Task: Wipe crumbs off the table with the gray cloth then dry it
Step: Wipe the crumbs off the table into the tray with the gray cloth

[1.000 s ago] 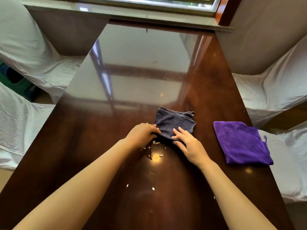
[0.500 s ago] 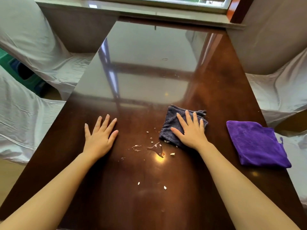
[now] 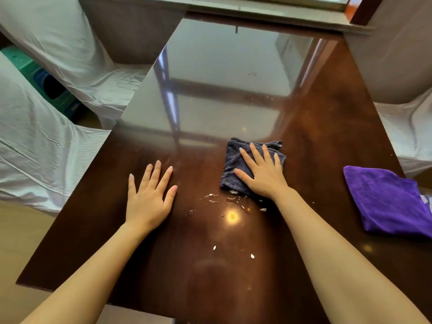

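My right hand (image 3: 261, 176) lies flat on the gray cloth (image 3: 236, 160), fingers spread and palm pressing down; that grip is wide open, closed on nothing, only pressing. The folded cloth sits on the dark glossy desk (image 3: 315, 127), right of its middle, nearer the near edge than the far one by the window. A second ago both my hands were pinching this cloth at its near edge; half a second ago the right had already spread out on top of it, and it lies there the same way now, the cloth in much the same spot.

My left hand (image 3: 149, 199) rests palm down on the bare desk, toward the left edge, fingers fanned, its grip open and empty. It has left the cloth since a second ago and sits where it was half a second ago.

The crumbs (image 3: 211, 198) lie scattered between my hands, some touching the cloth's near edge, with two more pieces (image 3: 252, 256) closer to the near edge. They look no different from before, not yet swept.

The purple cloth (image 3: 385, 199) lies by the right edge, well apart from the gray one, unmoved. White-draped chairs (image 3: 42, 146) stand along the left side.
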{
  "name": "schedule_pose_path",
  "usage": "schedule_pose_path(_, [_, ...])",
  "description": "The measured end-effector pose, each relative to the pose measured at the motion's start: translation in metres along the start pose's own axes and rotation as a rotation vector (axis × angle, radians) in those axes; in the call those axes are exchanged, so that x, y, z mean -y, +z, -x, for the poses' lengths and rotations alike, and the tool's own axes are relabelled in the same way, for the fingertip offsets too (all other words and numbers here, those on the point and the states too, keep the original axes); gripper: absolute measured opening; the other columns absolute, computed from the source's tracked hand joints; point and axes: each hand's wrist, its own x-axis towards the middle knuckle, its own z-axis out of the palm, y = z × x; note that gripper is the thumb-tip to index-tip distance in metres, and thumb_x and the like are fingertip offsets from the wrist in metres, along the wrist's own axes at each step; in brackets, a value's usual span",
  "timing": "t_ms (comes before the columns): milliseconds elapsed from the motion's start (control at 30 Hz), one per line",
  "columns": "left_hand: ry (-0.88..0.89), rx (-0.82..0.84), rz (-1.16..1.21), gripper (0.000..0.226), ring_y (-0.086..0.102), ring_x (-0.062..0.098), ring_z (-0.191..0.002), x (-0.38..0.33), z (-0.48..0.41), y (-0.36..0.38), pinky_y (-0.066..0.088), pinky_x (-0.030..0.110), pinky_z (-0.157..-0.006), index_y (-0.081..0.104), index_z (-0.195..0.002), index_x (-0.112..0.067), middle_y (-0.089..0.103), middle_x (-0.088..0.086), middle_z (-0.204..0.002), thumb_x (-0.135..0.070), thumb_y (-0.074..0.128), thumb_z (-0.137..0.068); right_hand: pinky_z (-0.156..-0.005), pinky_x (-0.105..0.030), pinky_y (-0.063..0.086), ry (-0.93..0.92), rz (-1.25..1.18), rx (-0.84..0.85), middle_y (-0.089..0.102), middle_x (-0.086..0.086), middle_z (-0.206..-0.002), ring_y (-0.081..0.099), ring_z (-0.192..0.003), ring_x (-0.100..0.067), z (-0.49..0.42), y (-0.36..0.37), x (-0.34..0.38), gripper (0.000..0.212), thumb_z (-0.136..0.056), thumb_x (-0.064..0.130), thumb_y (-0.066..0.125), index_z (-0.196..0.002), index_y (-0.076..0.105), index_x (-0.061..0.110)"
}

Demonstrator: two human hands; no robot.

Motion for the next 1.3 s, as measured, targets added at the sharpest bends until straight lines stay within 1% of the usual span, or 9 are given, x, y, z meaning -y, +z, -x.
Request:
schedule_pose_path(267, [-0.043,-0.001,-0.019,0.054,-0.005,0.013,-0.143,0.001,0.033,0.001,-0.005,0.047,-0.116,-0.003,-0.140,-0.035,0.002,-0.004,-0.157,-0.048,0.019,-0.092,-0.115,-0.048,-0.010,-0.257,0.014,0.044,-0.004,0.007,-0.158,-0.013,-0.143,-0.021,0.014,0.007,0.032,0.063,-0.088,0.066,0.020,-0.143,0.000,0.042])
schedule_pose_path(367, [-0.046,-0.012,-0.025,0.054,-0.003,0.015,-0.144,-0.002,0.044,0.002,-0.003,0.047,-0.117,0.003,-0.142,-0.034,0.004,-0.002,-0.157,-0.046,0.021,-0.093,-0.114,-0.046,-0.011,-0.330,0.010,0.038,-0.002,0.008,-0.158,-0.012,-0.144,-0.020,0.029,0.012,0.040,0.063,-0.086,0.067,0.019,-0.142,0.000,0.044])
schedule_pose_path(500, [-0.050,-0.001,-0.032,0.054,-0.002,0.017,-0.144,-0.005,0.054,0.003,-0.002,0.048,-0.117,0.006,-0.143,-0.032,0.003,-0.001,-0.157,-0.044,0.022,-0.094,-0.114,-0.045,-0.013,-0.399,0.011,0.050,0.000,0.009,-0.158,-0.012,-0.144,-0.018,0.052,0.017,0.046,0.069,-0.079,0.074,0.006,-0.141,-0.001,0.045])
schedule_pose_path(567, [-0.050,0.001,-0.028,0.053,-0.002,0.017,-0.144,-0.006,0.057,0.002,-0.002,0.048,-0.117,0.007,-0.144,-0.031,0.004,0.000,-0.157,-0.043,0.022,-0.094,-0.114,-0.044,-0.014,-0.433,0.012,0.066,-0.001,0.010,-0.158,-0.013,-0.143,-0.017,0.065,0.019,0.049,0.070,-0.078,0.075,0.004,-0.141,-0.001,0.046])
schedule_pose_path(767, [-0.076,0.004,-0.025,0.053,-0.002,0.018,-0.144,-0.012,0.064,0.003,-0.003,0.048,-0.116,0.009,-0.144,-0.030,0.005,0.001,-0.157,-0.041,0.022,-0.094,-0.114,-0.043,-0.014,-0.545,0.012,0.094,-0.002,0.011,-0.157,-0.016,-0.142,-0.015,0.113,0.023,0.052,0.063,-0.086,0.068,0.017,-0.142,0.001,0.044])
schedule_pose_path(1033, [-0.094,0.005,-0.046,0.054,-0.001,0.020,-0.144,-0.022,0.085,0.007,-0.003,0.050,-0.115,0.010,-0.144,-0.030,0.005,0.002,-0.157,-0.044,0.021,-0.093,-0.114,-0.044,-0.016,-0.575,0.015,0.119,-0.004,0.013,-0.157,-0.020,-0.141,-0.015,0.176,0.030,0.051,0.066,-0.083,0.072,0.014,-0.141,-0.004,0.046])
schedule_pose_path(1200, [-0.104,0.009,-0.042,0.054,-0.001,0.020,-0.144,-0.023,0.088,0.008,-0.002,0.050,-0.116,0.012,-0.144,-0.031,0.006,0.002,-0.157,-0.046,0.021,-0.093,-0.114,-0.044,-0.015,-0.560,-0.005,0.108,-0.005,0.013,-0.157,-0.020,-0.142,-0.014,0.209,0.037,0.050,0.068,-0.081,0.075,0.016,-0.140,-0.006,0.049])
schedule_pose_path(1300, [-0.110,0.010,-0.041,0.053,-0.001,0.020,-0.144,-0.023,0.088,0.008,-0.003,0.050,-0.116,0.012,-0.143,-0.031,0.006,0.002,-0.157,-0.046,0.021,-0.093,-0.114,-0.045,-0.015,-0.534,0.010,0.097,-0.007,0.013,-0.155,-0.019,-0.142,-0.016,0.229,0.042,0.051,0.066,-0.083,0.073,0.017,-0.139,-0.010,0.049])
